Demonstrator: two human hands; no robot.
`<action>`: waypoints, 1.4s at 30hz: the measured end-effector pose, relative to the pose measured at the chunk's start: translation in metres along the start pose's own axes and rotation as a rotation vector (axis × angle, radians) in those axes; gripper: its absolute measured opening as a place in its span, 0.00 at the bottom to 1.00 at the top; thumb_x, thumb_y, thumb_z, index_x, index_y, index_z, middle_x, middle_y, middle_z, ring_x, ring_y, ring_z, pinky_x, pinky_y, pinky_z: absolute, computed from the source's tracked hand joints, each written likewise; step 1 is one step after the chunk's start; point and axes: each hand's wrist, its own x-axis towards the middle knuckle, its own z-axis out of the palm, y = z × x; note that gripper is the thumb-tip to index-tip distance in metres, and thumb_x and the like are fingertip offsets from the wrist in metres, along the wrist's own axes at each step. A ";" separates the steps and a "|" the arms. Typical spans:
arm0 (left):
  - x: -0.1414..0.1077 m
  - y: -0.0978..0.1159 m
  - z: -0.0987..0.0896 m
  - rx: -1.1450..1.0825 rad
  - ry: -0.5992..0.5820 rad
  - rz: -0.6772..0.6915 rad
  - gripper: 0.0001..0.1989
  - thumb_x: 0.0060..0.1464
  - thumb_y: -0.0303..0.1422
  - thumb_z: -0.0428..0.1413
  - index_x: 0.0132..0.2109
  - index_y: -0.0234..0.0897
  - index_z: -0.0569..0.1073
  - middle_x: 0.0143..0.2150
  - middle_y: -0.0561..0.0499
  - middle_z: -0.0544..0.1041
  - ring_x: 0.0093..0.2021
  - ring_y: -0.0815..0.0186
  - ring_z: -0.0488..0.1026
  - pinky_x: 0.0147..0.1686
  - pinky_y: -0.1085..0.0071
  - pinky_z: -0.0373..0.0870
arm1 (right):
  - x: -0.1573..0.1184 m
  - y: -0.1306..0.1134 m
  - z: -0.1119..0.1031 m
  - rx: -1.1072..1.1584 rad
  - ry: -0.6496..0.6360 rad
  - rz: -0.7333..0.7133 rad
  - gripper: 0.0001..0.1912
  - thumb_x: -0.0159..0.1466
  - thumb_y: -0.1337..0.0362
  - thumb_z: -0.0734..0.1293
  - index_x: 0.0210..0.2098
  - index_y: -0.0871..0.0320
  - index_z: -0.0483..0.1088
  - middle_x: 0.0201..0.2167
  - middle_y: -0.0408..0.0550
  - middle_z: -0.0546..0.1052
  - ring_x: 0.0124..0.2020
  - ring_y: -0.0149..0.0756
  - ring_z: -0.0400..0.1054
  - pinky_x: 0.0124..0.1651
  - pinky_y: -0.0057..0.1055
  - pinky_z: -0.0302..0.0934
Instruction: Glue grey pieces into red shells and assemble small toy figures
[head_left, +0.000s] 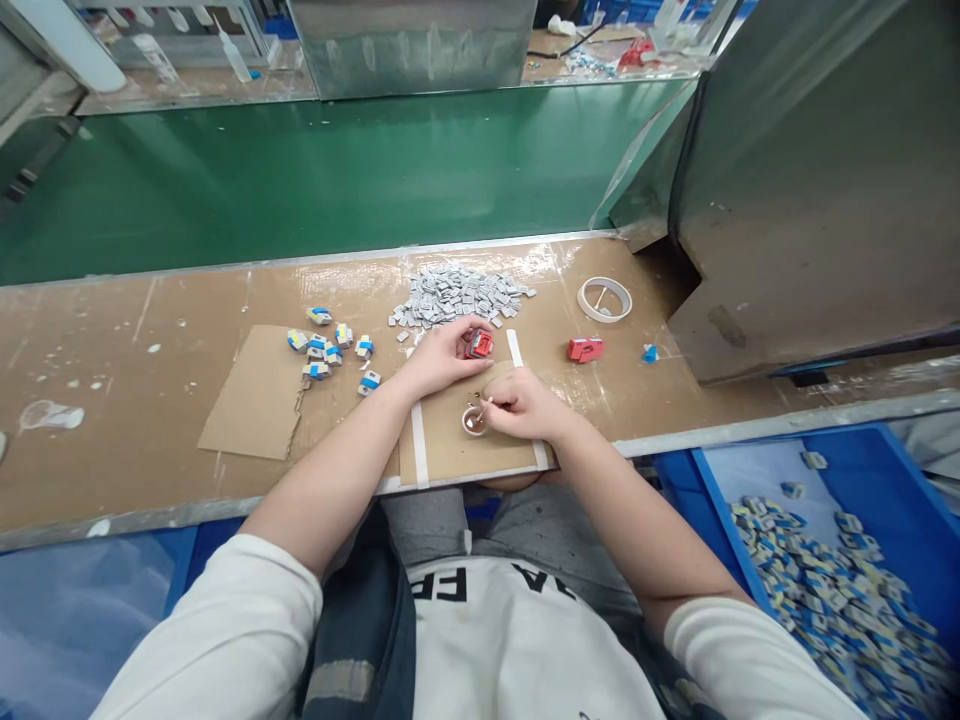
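Note:
My left hand is closed around a small red piece with grey edges, held just above the cardboard mat. Pinched in my right hand is a thin stick, mostly hidden by the fingers. Its end is at a small round white cup that has something brownish inside. Beyond my left hand spreads a heap of small grey flat pieces. Another red piece lies to the right of my hands.
Several blue, white and yellow toy-like pieces sit at the left beside a loose cardboard sheet. A white tape roll and a blue scrap lie at the right. The blue bin holds many similar pieces. A green conveyor belt runs behind.

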 end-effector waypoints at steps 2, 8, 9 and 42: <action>0.000 0.000 0.000 -0.012 -0.006 -0.001 0.23 0.52 0.35 0.67 0.55 0.41 0.74 0.37 0.54 0.77 0.29 0.68 0.67 0.32 0.71 0.62 | 0.000 0.001 0.000 0.009 -0.003 0.005 0.22 0.67 0.61 0.61 0.19 0.53 0.48 0.16 0.37 0.54 0.19 0.28 0.48 0.29 0.34 0.42; 0.000 0.000 0.000 -0.003 -0.004 0.005 0.23 0.52 0.35 0.67 0.55 0.41 0.75 0.36 0.55 0.76 0.29 0.69 0.66 0.31 0.72 0.61 | 0.001 -0.001 0.001 0.041 0.016 -0.009 0.24 0.67 0.61 0.62 0.19 0.53 0.47 0.16 0.37 0.53 0.19 0.28 0.46 0.29 0.34 0.41; 0.000 0.000 0.000 -0.002 -0.004 0.005 0.23 0.52 0.35 0.67 0.55 0.41 0.75 0.36 0.55 0.76 0.29 0.69 0.66 0.31 0.72 0.61 | 0.001 -0.002 0.000 0.069 0.036 -0.019 0.24 0.67 0.60 0.62 0.18 0.53 0.47 0.16 0.37 0.52 0.19 0.28 0.45 0.29 0.34 0.41; 0.000 -0.003 0.002 0.100 0.015 -0.009 0.22 0.50 0.35 0.67 0.53 0.42 0.76 0.33 0.56 0.73 0.30 0.68 0.67 0.31 0.72 0.63 | 0.015 0.016 -0.004 -0.024 0.809 0.180 0.26 0.73 0.56 0.61 0.22 0.54 0.48 0.20 0.38 0.53 0.23 0.31 0.50 0.31 0.35 0.44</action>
